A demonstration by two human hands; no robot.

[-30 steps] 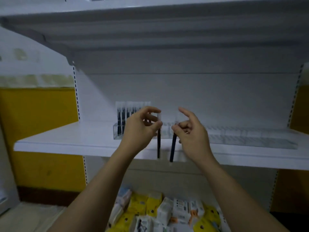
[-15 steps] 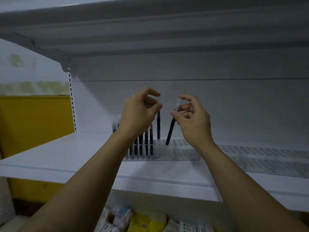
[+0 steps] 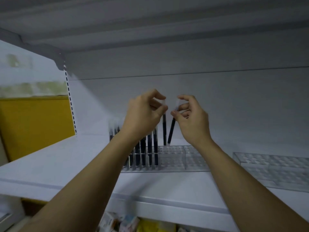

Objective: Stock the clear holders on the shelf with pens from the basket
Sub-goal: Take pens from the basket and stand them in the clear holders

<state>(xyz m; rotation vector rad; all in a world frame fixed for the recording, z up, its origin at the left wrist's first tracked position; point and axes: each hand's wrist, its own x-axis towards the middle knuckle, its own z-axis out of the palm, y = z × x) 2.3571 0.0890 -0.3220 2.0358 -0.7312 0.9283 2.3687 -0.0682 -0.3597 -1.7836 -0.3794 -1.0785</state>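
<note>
My left hand (image 3: 143, 114) pinches the clear cap end of a dark pen (image 3: 164, 129) that hangs upright, its tip just above the clear holder (image 3: 184, 158). My right hand (image 3: 190, 116) pinches a second dark pen (image 3: 171, 131), tilted, tip down over the same holder. Several dark pens (image 3: 147, 148) stand in the holder's left part, partly hidden behind my left forearm. The holder's right part shows open slots. The basket is out of view.
A second clear holder (image 3: 274, 169) lies on the white shelf (image 3: 66, 161) at the right. Another shelf hangs close overhead. Below the shelf's front edge are yellow and white packets (image 3: 133, 223). A yellow panel (image 3: 33, 124) stands at left.
The view has shifted and drawn closer to the shelf. Both hands have carried their pens from below the shelf edge up to the holder, tips now near its slots.
</note>
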